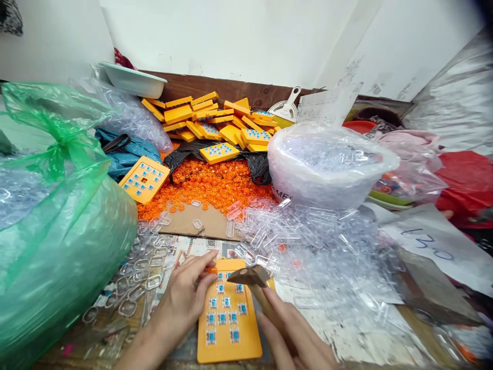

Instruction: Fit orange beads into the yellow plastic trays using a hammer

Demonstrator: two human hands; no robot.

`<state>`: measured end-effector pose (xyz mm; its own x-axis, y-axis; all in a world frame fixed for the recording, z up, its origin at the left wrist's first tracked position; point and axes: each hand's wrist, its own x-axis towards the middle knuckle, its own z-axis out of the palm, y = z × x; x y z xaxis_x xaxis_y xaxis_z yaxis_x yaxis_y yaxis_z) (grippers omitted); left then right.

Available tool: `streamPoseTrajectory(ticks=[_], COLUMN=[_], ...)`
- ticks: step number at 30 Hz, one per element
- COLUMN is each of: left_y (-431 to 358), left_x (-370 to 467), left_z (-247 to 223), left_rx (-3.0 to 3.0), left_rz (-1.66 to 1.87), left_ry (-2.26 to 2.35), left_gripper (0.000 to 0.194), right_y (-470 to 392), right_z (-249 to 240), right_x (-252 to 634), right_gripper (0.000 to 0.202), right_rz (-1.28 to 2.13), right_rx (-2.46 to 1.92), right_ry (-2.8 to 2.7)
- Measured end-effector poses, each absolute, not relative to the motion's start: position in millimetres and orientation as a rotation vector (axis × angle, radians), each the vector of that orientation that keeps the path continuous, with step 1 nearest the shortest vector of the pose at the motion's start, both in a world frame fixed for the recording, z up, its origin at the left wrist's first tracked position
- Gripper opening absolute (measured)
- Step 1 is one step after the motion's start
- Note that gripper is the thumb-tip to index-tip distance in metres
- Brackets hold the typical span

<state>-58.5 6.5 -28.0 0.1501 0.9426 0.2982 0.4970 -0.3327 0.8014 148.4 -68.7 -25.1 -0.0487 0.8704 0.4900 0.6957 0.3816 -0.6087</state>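
A yellow-orange plastic panel (pixel 229 349) lies flat in front of me, with several small blue-and-white printed squares on its face. My left hand (pixel 188 288) rests at its upper left edge, thumb and index finger closed around a small orange plastic piece (pixel 210 270); the other fingers are partly hidden. In my right hand (pixel 292 329) is a hammer, gripped by its wooden handle (pixel 270 308). The worn metal hammer head (pixel 250 276) hangs over the panel's upper right part and hides some of the squares.
Orange plastic pieces (pixel 215 185) lie heaped behind, below stacked panels (pixel 227 123). Clear plastic pieces (pixel 319 246) spread to the right, beneath a white lined tub (pixel 331 169). A bulging green bag (pixel 69 231) crowds the left. A metal block (pixel 435 282) sits at right.
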Motion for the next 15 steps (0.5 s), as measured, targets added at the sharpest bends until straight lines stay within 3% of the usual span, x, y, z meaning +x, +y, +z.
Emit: streamPoseTrajectory(ticks=[4, 15], left_y=[1, -2], left_x=[-58, -70], left_z=[-37, -39], left_rx=[2.019, 2.027], left_rz=[1.184, 1.028], left_ry=[1.340, 1.351], left_gripper=[0.038, 0.061], right_y=[-60, -51], right_z=[-27, -19], right_x=[136, 134], right_gripper=[0.054, 0.064], right_rz=[0.256, 0.207], right_rx=[-1.265, -1.276], right_ry=[-1.926, -2.082])
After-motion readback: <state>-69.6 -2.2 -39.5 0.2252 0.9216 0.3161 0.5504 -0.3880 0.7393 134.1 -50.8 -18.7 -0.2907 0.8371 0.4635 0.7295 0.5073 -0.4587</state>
